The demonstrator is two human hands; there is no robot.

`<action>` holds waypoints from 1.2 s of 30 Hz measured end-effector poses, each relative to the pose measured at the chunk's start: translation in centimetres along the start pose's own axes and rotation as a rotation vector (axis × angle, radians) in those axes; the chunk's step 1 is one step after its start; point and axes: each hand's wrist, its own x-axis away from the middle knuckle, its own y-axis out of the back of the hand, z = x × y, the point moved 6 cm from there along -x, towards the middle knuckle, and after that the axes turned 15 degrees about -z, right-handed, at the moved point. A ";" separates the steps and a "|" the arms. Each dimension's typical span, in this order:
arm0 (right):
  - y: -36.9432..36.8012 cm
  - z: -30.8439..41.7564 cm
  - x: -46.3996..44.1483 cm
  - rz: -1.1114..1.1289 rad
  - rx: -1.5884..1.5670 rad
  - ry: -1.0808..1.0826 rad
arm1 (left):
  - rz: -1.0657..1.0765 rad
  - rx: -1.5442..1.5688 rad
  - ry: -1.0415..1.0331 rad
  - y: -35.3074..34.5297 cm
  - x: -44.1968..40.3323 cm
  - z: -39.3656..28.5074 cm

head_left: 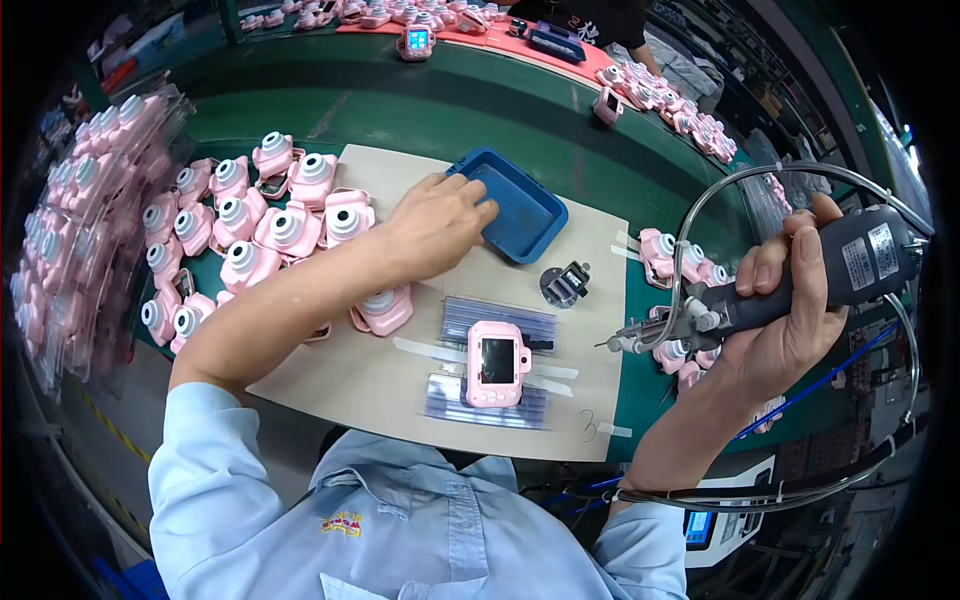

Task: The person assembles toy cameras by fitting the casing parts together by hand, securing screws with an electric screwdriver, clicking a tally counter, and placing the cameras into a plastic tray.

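My left hand (440,222) reaches over the left rim of a blue tray (545,215), fingers curled together; whatever they hold, if anything, is hidden. In my right hand (790,290) is a powered screwdriver (840,262) with a clear hose, its thin bit pointing left above the work board. A pink toy camera (497,362) lies between the hands, screen side up, on ribbed clear plastic strips (490,318). A small dark block on a round base (566,285) stands just below the tray.
Many pink cameras (240,215) crowd the left side, beside stacked clear trays (80,220) full of more. Others (660,255) sit at the right, partly behind the screwdriver. Across the green bench (370,110) another person (590,20) stands near more cameras.
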 end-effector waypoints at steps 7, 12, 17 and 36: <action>-1.1 -0.6 1.6 0.002 0.093 -0.019 | 0.172 -0.058 -0.038 -2.5 0.4 0.0; -2.2 0.4 2.5 -0.017 0.077 -0.029 | 0.146 0.049 -0.033 -0.2 1.8 -1.7; -3.1 0.4 3.2 0.002 0.001 -0.035 | 0.006 0.332 0.097 3.6 2.9 -4.0; -3.4 0.1 3.3 0.078 -0.146 -0.122 | -0.146 0.848 0.213 2.1 4.6 -6.5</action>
